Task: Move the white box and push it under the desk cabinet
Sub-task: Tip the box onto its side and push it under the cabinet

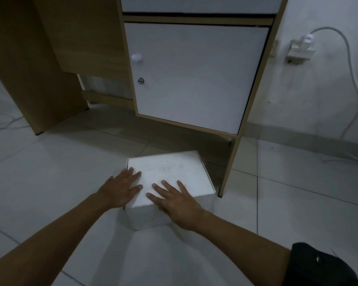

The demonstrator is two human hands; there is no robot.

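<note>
Nearest, at the lower right edge: a black sleeve (327,265) on the right arm. Both bare forearms stretched forward over the pale tiled floor (50,172).

Next, the left hand (120,189), laid flat over the near left corner of the white box (174,174), fingers (135,175) spread and extended across the lid, thumb hanging off the left edge. Not clamped on anything, simply pressed palm-down. Beside it, the right hand (176,203), likewise flat on the near edge of the lid, fingers (167,186) spread and pointing away, palm partly over the front lip. Both hands touching the lid, close to each other but not touching.

The white box itself standing on the floor, lid closed, faint smudges on its top, its far edge just short of the dim gap beneath the desk cabinet (194,75). Not yet under it; its right side near the wooden side panel (236,153) that reaches the floor.

Beyond, the cabinet's white door, shut, with a round white knob (136,57) and a small metal lock (141,80) near its left edge. Above the door, a wooden rail and the bottom of a white drawer front (198,4).

Farther left, the open leg space of the desk with a wooden leg panel (29,69). Far right, on the white wall, a socket with a plug (301,48) and a white cable (355,89) looping down to the floor.
</note>
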